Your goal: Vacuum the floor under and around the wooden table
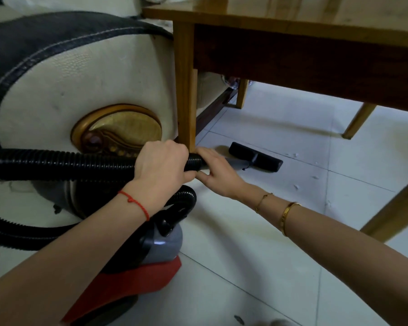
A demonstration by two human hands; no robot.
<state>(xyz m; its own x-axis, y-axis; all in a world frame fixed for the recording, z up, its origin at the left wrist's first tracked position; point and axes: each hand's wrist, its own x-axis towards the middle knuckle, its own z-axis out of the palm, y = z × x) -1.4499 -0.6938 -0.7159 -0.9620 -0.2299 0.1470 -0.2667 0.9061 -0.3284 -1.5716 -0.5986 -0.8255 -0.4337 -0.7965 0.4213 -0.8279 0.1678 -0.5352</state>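
Observation:
My left hand (161, 162) grips the black ribbed hose (57, 162) near its end, beside the wooden table's near leg (185, 90). My right hand (218, 175) holds the grey wand (236, 162) just past the hose cuff. The black floor nozzle (257, 157) lies flat on the white tiles under the wooden table (292, 20). Small white scraps (296, 187) are scattered on the tiles to the right of the nozzle. The grey and red vacuum body (151, 255) stands on the floor below my left forearm.
A cream sofa arm (68, 90) with a gold ornament and a dark cloth over it stands close on the left, touching the table leg. Other table legs stand at the far back (242, 94), right (358, 121) and near right (396, 208). Hose loops run along the left.

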